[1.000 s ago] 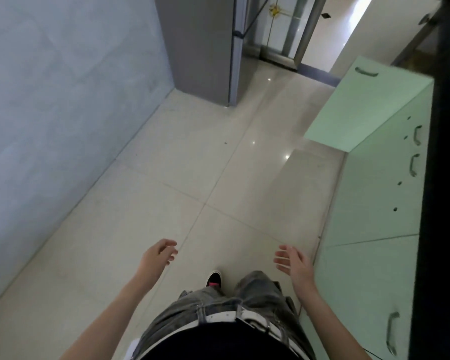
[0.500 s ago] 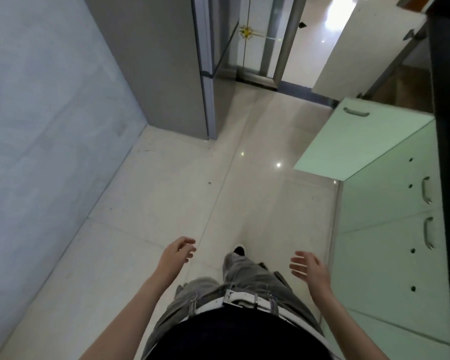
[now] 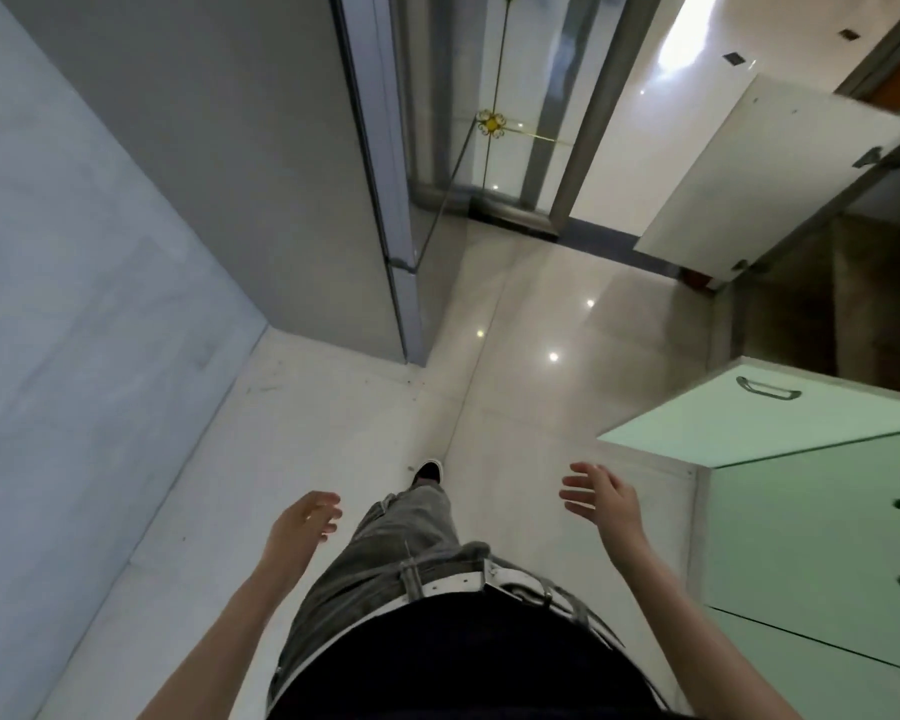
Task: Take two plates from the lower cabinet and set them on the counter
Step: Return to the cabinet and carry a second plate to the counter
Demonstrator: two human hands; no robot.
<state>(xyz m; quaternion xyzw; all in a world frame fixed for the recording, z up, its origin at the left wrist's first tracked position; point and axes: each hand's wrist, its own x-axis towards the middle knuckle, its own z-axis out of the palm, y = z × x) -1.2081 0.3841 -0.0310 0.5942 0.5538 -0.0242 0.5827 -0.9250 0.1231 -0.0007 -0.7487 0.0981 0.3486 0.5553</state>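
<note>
Person has walked forward — green cabinet door (image 3: pixel 739 418), swung open at right of frame, now nearer. Left hand (image 3: pixel 302 522) and right hand (image 3: pixel 601 498) both spread, empty. Plates not visible — probably inside; approach step.

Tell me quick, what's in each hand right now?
Left hand: open, fingers loosely curled, holding nothing.
Right hand: open, fingers spread, holding nothing.

No readable text, label, brand, number or sign shows anywhere.
</note>
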